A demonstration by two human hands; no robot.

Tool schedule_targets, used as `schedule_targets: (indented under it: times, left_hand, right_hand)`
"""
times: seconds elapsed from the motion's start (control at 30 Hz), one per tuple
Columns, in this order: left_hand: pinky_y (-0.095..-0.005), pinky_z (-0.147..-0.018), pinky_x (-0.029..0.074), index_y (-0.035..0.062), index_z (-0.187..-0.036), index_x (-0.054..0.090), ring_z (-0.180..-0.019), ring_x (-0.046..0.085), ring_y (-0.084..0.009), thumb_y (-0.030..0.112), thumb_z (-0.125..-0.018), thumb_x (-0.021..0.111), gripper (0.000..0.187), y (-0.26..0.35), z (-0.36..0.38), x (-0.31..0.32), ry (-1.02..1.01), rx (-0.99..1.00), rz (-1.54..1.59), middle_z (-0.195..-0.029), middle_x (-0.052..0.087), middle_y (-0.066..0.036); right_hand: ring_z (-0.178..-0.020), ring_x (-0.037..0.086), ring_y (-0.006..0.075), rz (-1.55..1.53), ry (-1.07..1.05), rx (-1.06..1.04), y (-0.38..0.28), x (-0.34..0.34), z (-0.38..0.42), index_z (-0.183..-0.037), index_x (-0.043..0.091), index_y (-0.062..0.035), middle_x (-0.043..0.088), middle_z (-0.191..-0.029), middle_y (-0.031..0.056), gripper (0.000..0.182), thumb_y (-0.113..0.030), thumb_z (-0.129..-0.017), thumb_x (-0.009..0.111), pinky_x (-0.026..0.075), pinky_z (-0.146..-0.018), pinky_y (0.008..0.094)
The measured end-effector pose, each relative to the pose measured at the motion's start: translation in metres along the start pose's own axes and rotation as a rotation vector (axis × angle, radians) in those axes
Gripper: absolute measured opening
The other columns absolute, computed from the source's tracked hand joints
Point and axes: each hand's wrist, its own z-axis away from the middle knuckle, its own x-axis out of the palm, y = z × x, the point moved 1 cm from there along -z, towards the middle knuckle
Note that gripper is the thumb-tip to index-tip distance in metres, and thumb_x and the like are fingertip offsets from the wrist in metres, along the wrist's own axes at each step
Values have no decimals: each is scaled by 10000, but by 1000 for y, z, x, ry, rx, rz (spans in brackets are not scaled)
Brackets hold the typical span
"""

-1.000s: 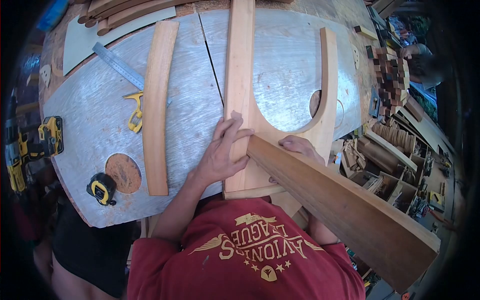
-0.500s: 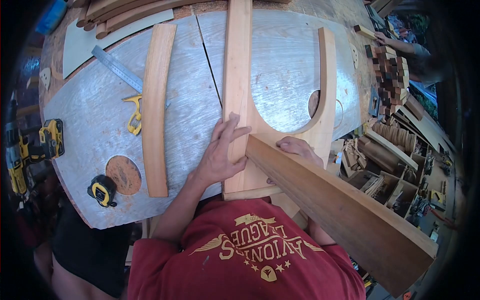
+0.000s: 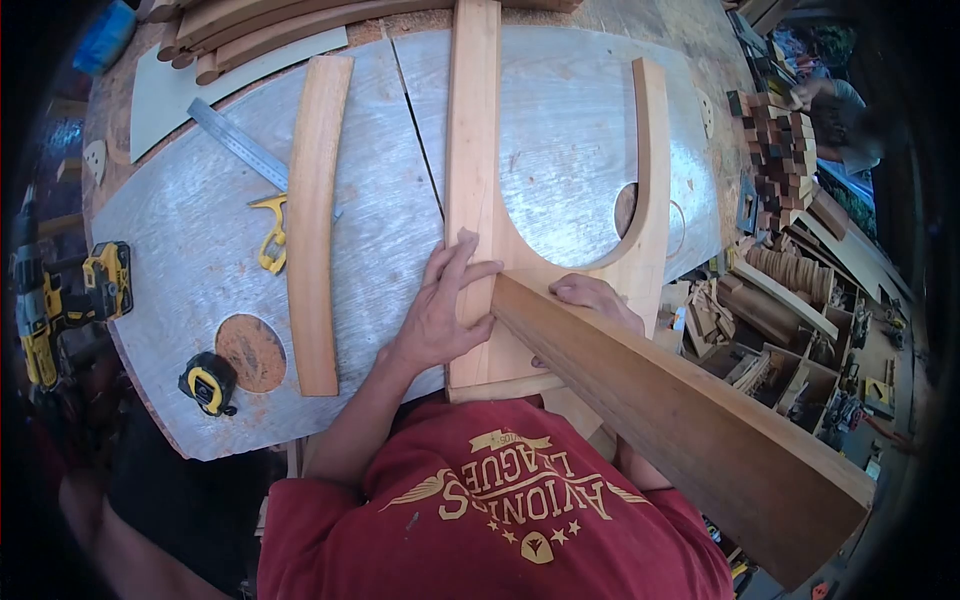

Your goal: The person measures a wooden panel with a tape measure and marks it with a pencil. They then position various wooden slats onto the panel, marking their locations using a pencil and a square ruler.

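Observation:
My left hand lies with its fingers spread on the flat wooden frame piece, its fingertips close to the end of a thick wooden beam. The beam slants from the frame piece down to the lower right. My right hand is wrapped round the beam near that same end, with part of the hand hidden behind the wood. The frame piece has a curved, U-shaped arm on its right side.
A curved wooden strip, a combination square and a tape measure lie left. Drills stand at the far left. Stacked wood blocks and a co-worker are at the upper right; wood scraps fill a divided box.
The camera view has shifted slightly. The co-worker's arm at the upper right has drawn back from the wood blocks. My hands and the beam have stayed put.

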Motion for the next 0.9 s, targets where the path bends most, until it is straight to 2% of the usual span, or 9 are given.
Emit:
schedule_targets:
  times: [0.1, 0.17, 0.2, 0.37, 0.5, 0.6, 0.77, 0.83, 0.9]
  left_hand:
    - [-506, -1217, 219, 5, -1530, 245, -1424, 345, -360, 64, -711, 801, 991, 0, 0, 0, -10, 19, -11, -1393, 596, -57]
    - [-521, -1223, 210, -2, -1552, 178, -1410, 352, -347, 47, -708, 803, 1052, 2, 0, -2, -23, 29, -18, -1384, 601, -38]
    - [-514, -1222, 207, -4, -1548, 193, -1424, 337, -350, 55, -709, 802, 1039, 1, 1, -2, -24, 29, -5, -1387, 601, -40]
    - [-489, -1219, 204, -20, -1543, 198, -1453, 300, -350, 62, -710, 798, 1030, 0, 1, -2, -34, 39, 4, -1389, 606, -43]
    - [-471, -1214, 230, -24, -1531, 229, -1420, 330, -355, 54, -710, 795, 1000, 3, 0, -2, -30, 44, -6, -1373, 616, -46]
    - [-475, -1211, 249, -18, -1506, 289, -1376, 368, -353, 55, -713, 794, 943, 1, 1, 0, -2, 66, -11, -1358, 621, -47]
    - [-479, -1190, 276, 1, -1440, 402, -1368, 377, -346, 70, -725, 793, 818, 1, 1, 1, 7, 91, -53, -1340, 634, -58]
    - [-476, -1180, 290, 10, -1400, 454, -1369, 380, -342, 75, -726, 788, 755, 3, 1, 0, 2, 79, -52, -1331, 636, -68]
    - [-472, -1174, 302, 18, -1371, 493, -1369, 382, -338, 79, -727, 784, 710, 3, 1, -1, -3, 71, -59, -1320, 639, -77]
  right_hand:
    - [-1092, 647, 289, 148, -7, -94, -1, -2, -5, -1237, 577, 37, 586, -1234, 211, 474, -73, -818, 768, 546, -876, 337]
    - [-1100, 643, 243, 97, -8, -44, 7, -1, -1, -1262, 583, -11, 587, -1248, 174, 602, -17, -721, 848, 579, -887, 320]
    - [-1103, 641, 219, 72, -8, -19, 10, -1, 0, -1274, 586, -35, 587, -1255, 156, 674, 12, -673, 888, 596, -893, 312]
    - [-1073, 656, 230, 58, -29, -21, 6, -2, -2, -1294, 574, -29, 581, -1251, 156, 650, 52, -710, 845, 616, -866, 322]
    - [-1063, 661, 245, 105, -49, -16, -3, -1, -4, -1301, 558, -22, 555, -1270, 154, 598, 79, -759, 792, 637, -864, 359]
    - [-1085, 652, 271, -112, -77, 140, -5, -3, -3, -1314, 540, -22, 519, -1308, 157, 515, 37, -841, 734, 640, -863, 390]
    - [-1125, 634, 355, -255, -136, 216, -7, -7, -3, -1340, 497, 14, 479, -1333, 179, 406, -161, -988, 598, 613, -876, 457]
    - [-1133, 628, 389, -510, -117, 288, -9, -7, -1, -1356, 471, 31, 473, -1335, 194, 432, -213, -1012, 564, 596, -896, 489]
    - [-1135, 623, 416, -977, -56, 371, 0, -4, 4, -1377, 441, 45, 471, -1333, 210, 470, -240, -1020, 548, 578, -920, 515]
